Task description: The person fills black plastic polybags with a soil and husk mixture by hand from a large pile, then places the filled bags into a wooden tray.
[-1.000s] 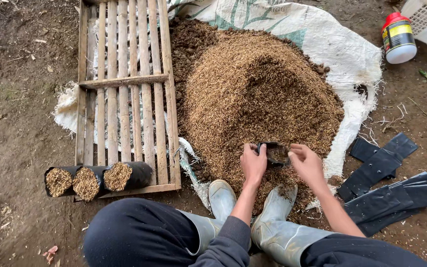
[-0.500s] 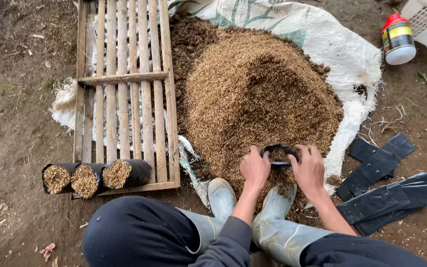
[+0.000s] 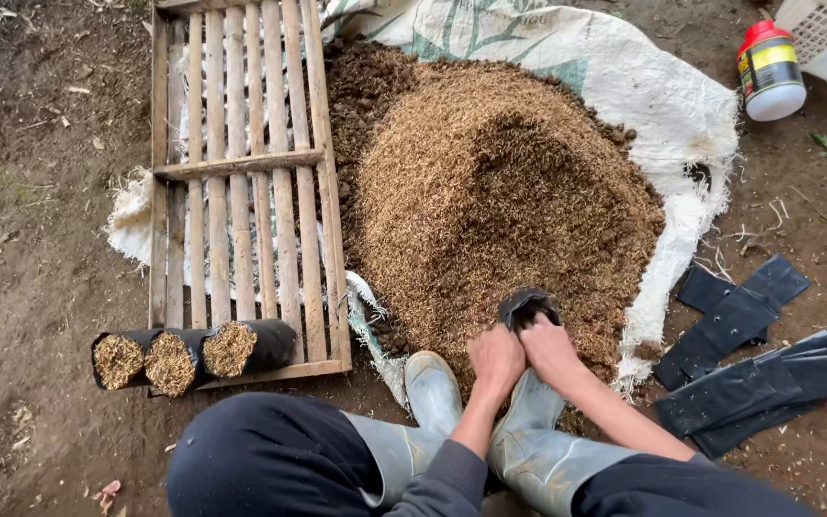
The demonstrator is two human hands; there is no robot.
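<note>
Hands [image 3: 524,352] together, clamped on black bag [image 3: 526,308] at husk pile [image 3: 500,201] edge (mouth open); risk of spilling if tilted.

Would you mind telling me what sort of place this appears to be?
Probably an outdoor plant-nursery work spot on bare dirt ground: a mound of brown husk-like potting mix on a white woven sack, and three filled black plastic grow bags on a wooden slatted pallet.

A husk heap [image 3: 500,191] lies on a woven sack [image 3: 643,86], with a slatted wooden frame [image 3: 241,182] to its left. Three filled grow bags [image 3: 184,354] lie at the frame's near end; flat bags [image 3: 748,364] lie right of the heap.
</note>
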